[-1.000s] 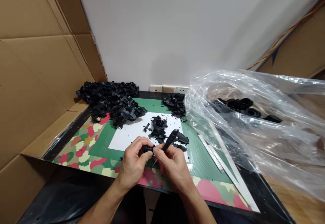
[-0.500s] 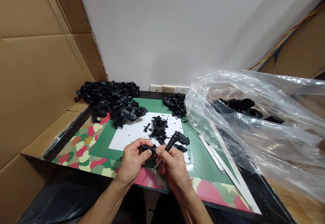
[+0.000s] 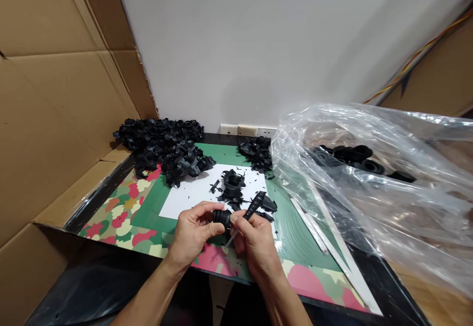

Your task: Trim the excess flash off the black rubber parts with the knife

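Between the thumb and fingers of my left hand (image 3: 194,230) is a ribbed black rubber bellows (image 3: 221,218), held just above the near edge of the white sheet (image 3: 175,202). My right hand (image 3: 254,237) is closed around a slim black-handled tool (image 3: 255,203). Its thin metal tip points down and left, below the bellows; the exact kind of tool cannot be made out. The right fingertips meet the right end of the bellows. Just beyond my hands, another ribbed bellows (image 3: 233,183) lies among torn black scraps (image 3: 269,203).
A large heap of black ribbed pieces (image 3: 166,148) sits back left, and a smaller scrap pile (image 3: 256,153) at the back. On the right, a clear plastic bag (image 3: 369,207) holds several black rubber parts (image 3: 349,153). Cardboard (image 3: 66,94) walls the left; white strips (image 3: 318,237) lie right.
The bellows in my left hand has been turned, so its ribbed side shows more. The tool's handle has swung slightly in my right hand.
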Motion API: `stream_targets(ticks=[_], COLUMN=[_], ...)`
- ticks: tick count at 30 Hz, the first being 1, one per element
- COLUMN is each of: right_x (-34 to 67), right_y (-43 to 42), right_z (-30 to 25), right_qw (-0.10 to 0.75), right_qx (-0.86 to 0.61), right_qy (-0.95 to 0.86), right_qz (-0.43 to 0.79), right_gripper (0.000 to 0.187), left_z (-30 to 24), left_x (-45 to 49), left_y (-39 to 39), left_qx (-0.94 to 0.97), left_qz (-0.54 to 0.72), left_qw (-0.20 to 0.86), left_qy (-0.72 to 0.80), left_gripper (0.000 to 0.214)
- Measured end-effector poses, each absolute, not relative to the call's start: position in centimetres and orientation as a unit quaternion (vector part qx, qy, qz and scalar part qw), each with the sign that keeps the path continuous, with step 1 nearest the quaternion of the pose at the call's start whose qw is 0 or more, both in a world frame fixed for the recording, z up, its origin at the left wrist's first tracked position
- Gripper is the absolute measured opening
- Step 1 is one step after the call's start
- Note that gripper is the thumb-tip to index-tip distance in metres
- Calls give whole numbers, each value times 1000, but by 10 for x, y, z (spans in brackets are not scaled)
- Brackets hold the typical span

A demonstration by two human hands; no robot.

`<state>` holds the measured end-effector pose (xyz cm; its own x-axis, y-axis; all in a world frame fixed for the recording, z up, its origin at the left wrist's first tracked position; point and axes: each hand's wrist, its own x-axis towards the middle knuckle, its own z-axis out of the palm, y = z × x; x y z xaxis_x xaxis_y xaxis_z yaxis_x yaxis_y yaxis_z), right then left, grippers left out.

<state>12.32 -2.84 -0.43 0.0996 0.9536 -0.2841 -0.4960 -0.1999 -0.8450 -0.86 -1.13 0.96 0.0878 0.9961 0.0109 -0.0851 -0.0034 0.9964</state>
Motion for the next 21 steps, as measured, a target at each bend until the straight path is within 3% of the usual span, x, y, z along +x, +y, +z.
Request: stream_targets(ticks=[8,18,21], right_x=[124,139,153], right_y=[-30,-38,-41], right_z=[-11,-10,-8], right_qw=[580,533,571], right_qx=[-486,-474,-477], right_qy=[-276,-404,-409], right_qz=[594,572,527], right_gripper=[29,35,33], left_z=[6,16,19], left_x=[-7,-6,-5], left_y=[-13,-12,-12], left_qx=[441,547,559], left_qz=[507,500,494], left_qw=[581,459,441], left_qy=[459,490,500], left_gripper=[27,9,8])
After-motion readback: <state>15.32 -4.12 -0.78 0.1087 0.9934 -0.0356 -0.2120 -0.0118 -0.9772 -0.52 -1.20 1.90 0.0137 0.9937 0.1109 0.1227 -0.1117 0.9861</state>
